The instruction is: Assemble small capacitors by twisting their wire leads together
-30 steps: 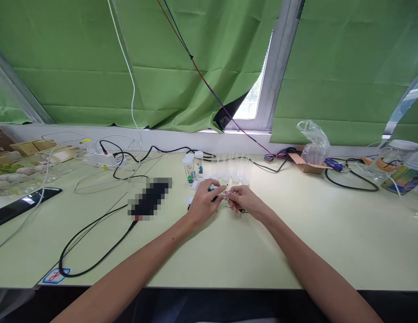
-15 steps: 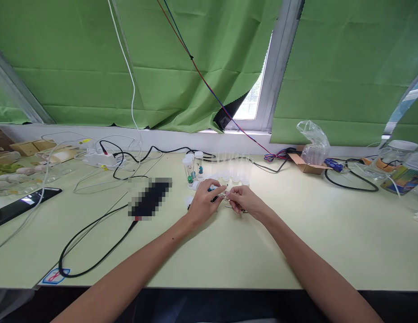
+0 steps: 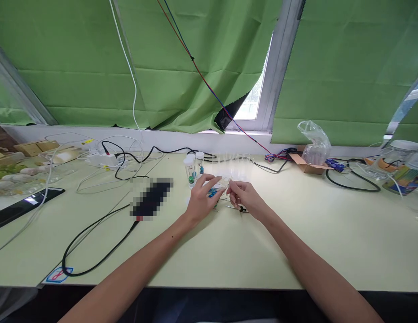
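My left hand [image 3: 202, 196] curves over small blue parts [image 3: 212, 193], its index finger and thumb bent toward my right hand. A thin, clear piece [image 3: 224, 181] shows between the two hands; its kind is too small to make out. My right hand [image 3: 244, 196] is closed, thumb and index finger pinching the near end of that clear piece. Below the right fingers lies a thin metal rod with a black part [image 3: 241, 209]. Capped clear vials [image 3: 190, 172] holding green and blue bits stand just behind my left hand.
Several clear tubes [image 3: 231, 165] stand behind the hands. A phone-like dark device, pixelated [image 3: 151, 197], lies left on a black cable [image 3: 65, 251]. At back right are a cardboard box with a plastic bag [image 3: 314, 154] and clear jars [image 3: 397, 157]. Cables run along the wall.
My left index finger and thumb have spread apart, showing more of the blue parts. My right fingertips have shifted slightly up, and the black part below them shows more.
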Demonstrator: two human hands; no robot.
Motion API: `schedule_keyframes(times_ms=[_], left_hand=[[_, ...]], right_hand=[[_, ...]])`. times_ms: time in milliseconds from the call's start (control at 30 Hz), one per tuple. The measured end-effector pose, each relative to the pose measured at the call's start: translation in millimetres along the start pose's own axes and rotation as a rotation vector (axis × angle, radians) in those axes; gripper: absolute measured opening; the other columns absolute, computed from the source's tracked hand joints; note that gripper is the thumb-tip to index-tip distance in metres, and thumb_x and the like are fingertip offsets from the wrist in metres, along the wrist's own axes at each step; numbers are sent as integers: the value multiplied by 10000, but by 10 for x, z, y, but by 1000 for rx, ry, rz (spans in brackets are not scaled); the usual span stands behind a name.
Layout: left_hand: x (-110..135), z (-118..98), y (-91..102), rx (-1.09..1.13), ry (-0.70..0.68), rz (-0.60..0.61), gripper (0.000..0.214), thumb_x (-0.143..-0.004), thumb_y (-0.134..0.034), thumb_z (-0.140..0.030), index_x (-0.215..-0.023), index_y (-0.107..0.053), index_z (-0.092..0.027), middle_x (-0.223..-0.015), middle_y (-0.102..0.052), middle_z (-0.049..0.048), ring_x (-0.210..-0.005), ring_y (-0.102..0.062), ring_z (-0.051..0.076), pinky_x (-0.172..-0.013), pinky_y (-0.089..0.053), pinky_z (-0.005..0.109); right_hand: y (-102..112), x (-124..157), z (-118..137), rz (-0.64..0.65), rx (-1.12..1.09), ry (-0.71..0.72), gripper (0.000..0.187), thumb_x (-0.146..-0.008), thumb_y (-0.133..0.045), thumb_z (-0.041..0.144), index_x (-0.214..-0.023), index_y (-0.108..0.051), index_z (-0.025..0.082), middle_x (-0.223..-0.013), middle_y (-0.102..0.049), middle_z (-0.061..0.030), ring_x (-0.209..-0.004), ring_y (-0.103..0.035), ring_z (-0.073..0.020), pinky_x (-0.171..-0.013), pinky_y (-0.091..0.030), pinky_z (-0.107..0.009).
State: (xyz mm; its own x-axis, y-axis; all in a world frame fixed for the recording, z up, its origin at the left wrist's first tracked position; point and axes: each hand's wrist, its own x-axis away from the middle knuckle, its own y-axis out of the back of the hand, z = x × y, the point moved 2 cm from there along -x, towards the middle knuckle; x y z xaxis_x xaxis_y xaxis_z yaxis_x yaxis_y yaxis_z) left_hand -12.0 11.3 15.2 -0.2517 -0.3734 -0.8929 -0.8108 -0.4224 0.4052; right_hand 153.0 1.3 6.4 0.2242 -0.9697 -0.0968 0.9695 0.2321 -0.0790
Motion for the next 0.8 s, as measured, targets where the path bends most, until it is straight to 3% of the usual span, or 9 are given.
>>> schedule_keyframes(times_ms=[200, 333, 600, 800], left_hand=[[-89, -85, 85, -2, 55, -133, 260, -824, -699, -283, -1056, -628, -189, -921, -639, 54, -833, -612, 158, -754, -513, 290], [-77, -117, 85, 48, 122, -131, 251, -823, -694, -296, -1030, -611, -180, -823, -615, 25, -744, -555, 139, -713, -488, 282], [33, -102, -66, 338, 448, 145, 287, -830, -662, -409, -1015, -602, -199, -858, -614, 9, -598, -492, 80, -558, -461, 225], [59, -135, -104, 374, 474, 285, 302, -833, -641, -457, -999, -593, -209, -898, -625, 16, -638, -547, 93, -566, -485, 228]], right_hand=[[80, -9, -8, -272, 125, 127, 507, -810, -566, 667, -670, -571, 180, -467, -480, 34, -386, -423, -89, -386, -337, -224], [111, 16, 15, -384, 309, 195, 495, -864, -505, 635, -659, -557, 188, -468, -493, 28, -394, -430, -98, -420, -350, -232], [107, 20, 55, -428, 524, 227, 455, -906, -465, 549, -640, -556, 193, -495, -543, 9, -445, -496, -127, -500, -387, -247], [103, 32, 67, -441, 562, 234, 435, -913, -463, 511, -626, -545, 196, -495, -541, 11, -455, -488, -128, -516, -383, -251]])
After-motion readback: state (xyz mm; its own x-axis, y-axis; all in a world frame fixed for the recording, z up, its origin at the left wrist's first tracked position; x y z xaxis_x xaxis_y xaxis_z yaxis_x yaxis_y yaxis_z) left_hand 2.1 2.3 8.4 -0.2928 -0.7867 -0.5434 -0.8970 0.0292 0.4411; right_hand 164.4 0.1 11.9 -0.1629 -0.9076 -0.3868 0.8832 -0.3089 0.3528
